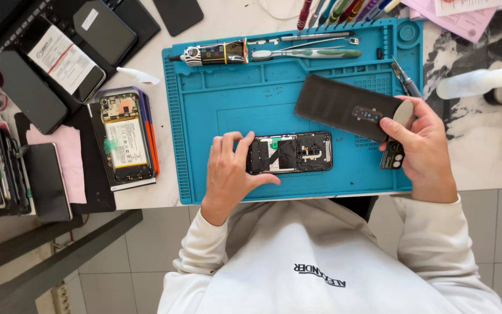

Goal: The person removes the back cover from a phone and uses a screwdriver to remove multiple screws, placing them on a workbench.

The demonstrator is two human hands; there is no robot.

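On the near half of the blue silicone work mat [204,116], an opened phone [289,153] lay flat with its long axis running left to right, its exposed dark boards and black ribbon cable facing up. The left hand [232,174] was the closer one: it clamped the phone's left end, fingers curled over the far edge and the thumb pressed against the near edge, so the body sat pinned to the mat. The right hand [419,148] was off the phone, just to the right of it at the mat's right edge, and it pinched a thin, rounded, grey pick [404,113] between thumb and forefinger; a small dark camera-like part [391,157] showed below the fingers, though whether it was held or merely lay beneath them could not be told. The pick's tip touched or overlapped the right end of a detached back cover [347,107], a smooth, glossy dark slab lying tilted on the mat just beyond the phone, its camera strip near the hand.

Far on the ribbed mat, tweezers [315,37] and a green-handled brush [306,54] lay in the tray slots. Left of the mat, another opened phone [126,139] with a pale battery rested on the white table [483,157], and a soft plastic squeeze bottle [474,83] lay to the right.
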